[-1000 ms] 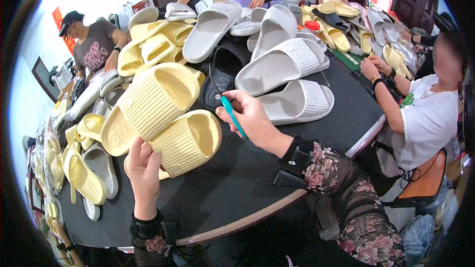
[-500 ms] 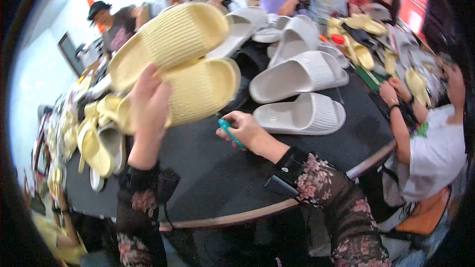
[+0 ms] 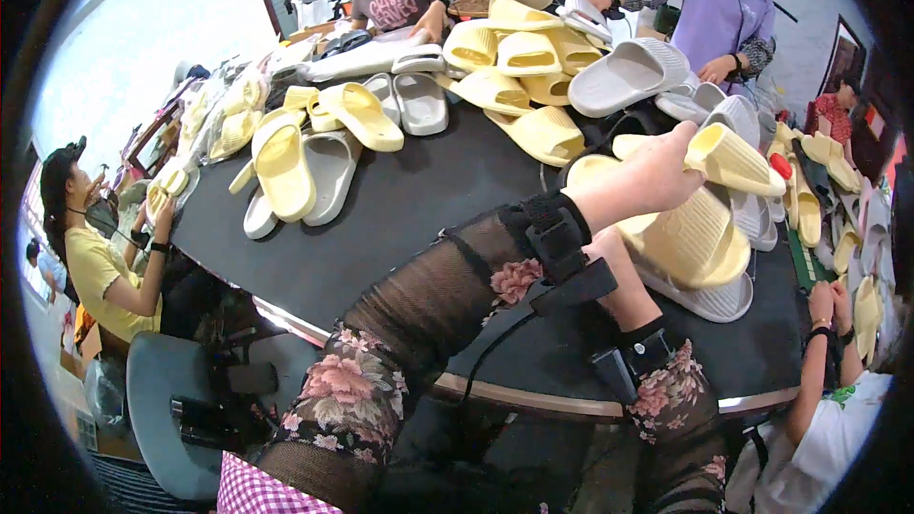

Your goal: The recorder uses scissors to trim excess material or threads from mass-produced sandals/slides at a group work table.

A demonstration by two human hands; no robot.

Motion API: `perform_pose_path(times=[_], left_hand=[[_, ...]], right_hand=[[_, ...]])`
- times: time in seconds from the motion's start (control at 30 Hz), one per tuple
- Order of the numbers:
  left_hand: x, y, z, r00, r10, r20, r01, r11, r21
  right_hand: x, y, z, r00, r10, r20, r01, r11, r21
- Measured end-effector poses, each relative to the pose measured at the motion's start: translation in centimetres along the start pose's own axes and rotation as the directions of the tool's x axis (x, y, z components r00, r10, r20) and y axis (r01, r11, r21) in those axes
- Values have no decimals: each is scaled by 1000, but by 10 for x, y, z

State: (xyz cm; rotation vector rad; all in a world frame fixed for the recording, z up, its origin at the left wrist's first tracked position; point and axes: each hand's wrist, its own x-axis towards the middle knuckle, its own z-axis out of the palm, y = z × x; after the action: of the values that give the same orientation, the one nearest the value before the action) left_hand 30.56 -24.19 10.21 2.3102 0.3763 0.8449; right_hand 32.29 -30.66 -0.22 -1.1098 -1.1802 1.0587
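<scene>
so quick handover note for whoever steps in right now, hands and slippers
Left hand: reaches across to the right and grips a pale yellow slipper, held above the table.
Right hand: mostly hidden behind the left forearm; its wrist sits against a second yellow slipper, grip not visible.
That slipper lies on a grey slipper at the near right of the black table.
Loose yellow and grey slippers are heaped across the far side.
Done or left: cannot tell; the pair in hand is not set down.
</scene>
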Motion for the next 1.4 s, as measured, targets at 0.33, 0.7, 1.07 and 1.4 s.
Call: perform_pose_path(times=[0.33,0.7,1.07,1.4], left_hand=[[-80,-95,-130,925,-59,-376,149,965,217],[-173,-207,-268,700,-269,-661,709,374,598],[-162,-244,-287,601,-329,-728,798,195,570],[-179,-219,-310,715,-246,-655,696,163,699]], right_hand=[[-3,-16,0,984,103,-146,-107,994,-18],[-4,-15,8,986,113,-119,-128,983,-129],[-3,-14,14,983,165,-82,-174,977,-123],[-2,-16,14,980,171,-97,-184,971,-150]])
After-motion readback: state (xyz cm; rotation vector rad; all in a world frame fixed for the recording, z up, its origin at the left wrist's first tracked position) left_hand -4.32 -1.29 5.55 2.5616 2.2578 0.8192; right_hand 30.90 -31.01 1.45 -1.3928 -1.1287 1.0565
